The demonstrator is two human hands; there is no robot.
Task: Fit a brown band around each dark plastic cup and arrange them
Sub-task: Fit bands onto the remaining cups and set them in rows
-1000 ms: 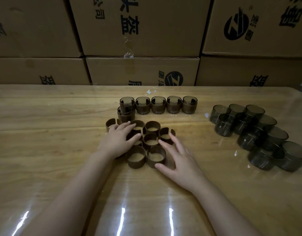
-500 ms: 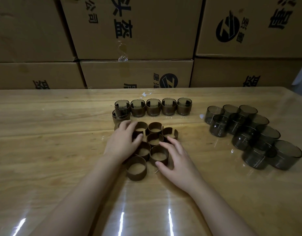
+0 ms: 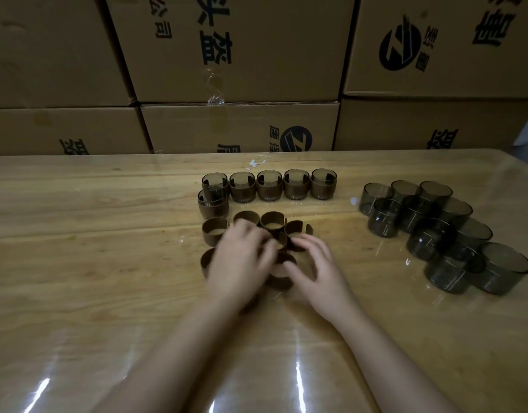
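The wooden table (image 3: 78,263) has a clear, shiny cover on top. The loose brown bands (image 3: 273,222) are near its middle, a little toward the far edge. They stand on their edges like open rings, packed in a tight cluster and touching each other. The leftmost band (image 3: 215,231) is free of the hands, and the split band (image 3: 298,227) at the right side shows its open gap.

Both hands lie on this cluster, palms down. The left hand (image 3: 241,260) covers the left and middle bands. It is blurred, so I cannot tell if its fingers grip a band or only rest on top. The right hand (image 3: 319,272) has its fingers spread and a little bent, not closed around anything. Its fingertips (image 3: 301,244) touch the bands on the right side, and the thumb lies against the nearest band (image 3: 282,271).

Just behind the cluster, toward the far edge, five banded cups (image 3: 269,189) stand upright in a straight row, side by side. A sixth banded cup (image 3: 213,204) stands just in front of the left end of this row.

The bare dark cups (image 3: 435,222) stand upright in a close group toward the right edge, well apart from the bands.

Cardboard boxes (image 3: 241,55) with black print are stacked behind the far edge.
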